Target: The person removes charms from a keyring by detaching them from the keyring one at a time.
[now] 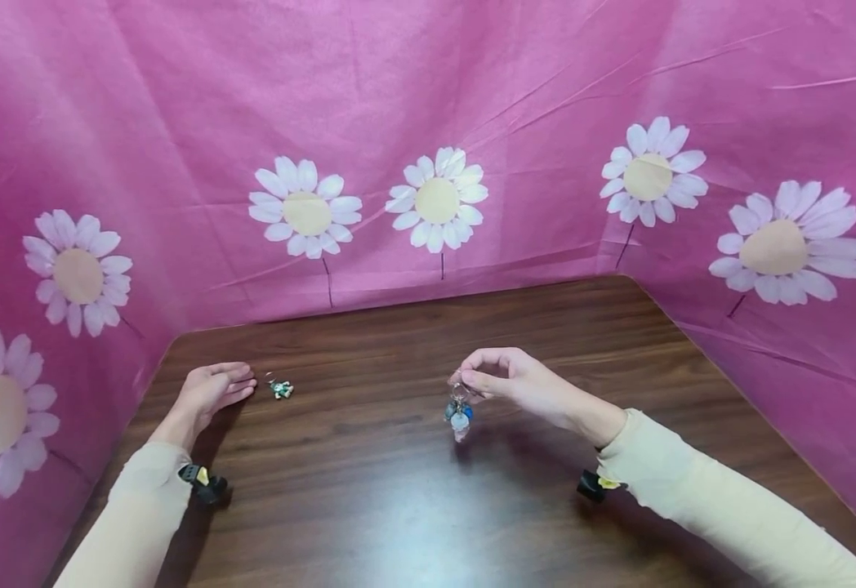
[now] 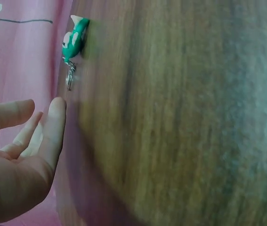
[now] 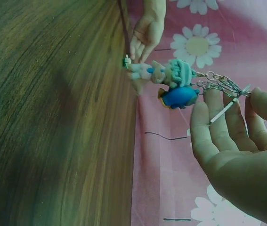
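A makeshift recording booth: pink daisy-print cloth (image 1: 428, 122) curtains a dark wooden worktop (image 1: 413, 506) from nine o'clock round to three.

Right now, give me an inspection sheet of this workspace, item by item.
Surface: dark wooden table, bare in the middle.
Job's things: bunch of key charms hanging above the table; small green charm lying on the table.
Clutter: nothing seen.
Hands: right hand pinches the bunch by its ring; left hand rests open on the table, beside the green charm and apart from it.
Cables: nothing seen.
Surroundings: pink cloth with daisies on three sides.
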`<action>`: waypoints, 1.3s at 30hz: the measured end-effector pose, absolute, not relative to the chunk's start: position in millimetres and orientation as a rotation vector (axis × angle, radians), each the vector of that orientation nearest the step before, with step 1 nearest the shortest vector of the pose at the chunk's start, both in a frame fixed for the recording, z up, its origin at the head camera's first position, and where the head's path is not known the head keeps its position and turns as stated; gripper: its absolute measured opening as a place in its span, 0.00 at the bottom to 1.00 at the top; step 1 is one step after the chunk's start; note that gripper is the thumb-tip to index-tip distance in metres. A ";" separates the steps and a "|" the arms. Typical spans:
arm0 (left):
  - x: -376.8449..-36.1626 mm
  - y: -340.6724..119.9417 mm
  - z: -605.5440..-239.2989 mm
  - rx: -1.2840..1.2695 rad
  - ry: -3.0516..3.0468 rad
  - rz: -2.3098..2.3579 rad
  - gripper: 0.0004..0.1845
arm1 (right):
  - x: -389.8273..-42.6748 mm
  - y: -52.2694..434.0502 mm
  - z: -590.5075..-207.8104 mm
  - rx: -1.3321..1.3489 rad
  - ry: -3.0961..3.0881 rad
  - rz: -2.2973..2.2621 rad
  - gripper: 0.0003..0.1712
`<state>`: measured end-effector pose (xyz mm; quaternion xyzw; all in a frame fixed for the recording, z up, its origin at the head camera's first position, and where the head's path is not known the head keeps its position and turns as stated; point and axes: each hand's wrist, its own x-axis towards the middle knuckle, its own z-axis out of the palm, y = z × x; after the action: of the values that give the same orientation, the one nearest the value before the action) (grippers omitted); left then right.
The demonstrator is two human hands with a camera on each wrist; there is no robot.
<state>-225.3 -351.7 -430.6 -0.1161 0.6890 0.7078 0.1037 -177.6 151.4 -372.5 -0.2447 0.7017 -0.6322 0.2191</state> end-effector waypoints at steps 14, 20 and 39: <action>-211.3 -228.9 -366.1 0.319 2.208 1.815 0.22 | -177.7 140.8 -351.7 -0.621 1.935 -1.804 0.13; -174.5 -156.0 -346.4 0.725 2.393 1.523 0.17 | -174.6 133.9 -342.0 -0.651 1.920 -1.825 0.13; -143.7 -110.6 -338.4 0.787 2.274 1.784 0.07 | -165.2 128.0 -338.4 -0.795 2.009 -1.712 0.09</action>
<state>-143.7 -110.6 -338.4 0.2620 0.7572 0.5939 0.0728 -165.2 128.0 -338.4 -0.2830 0.7154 -0.6095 0.1915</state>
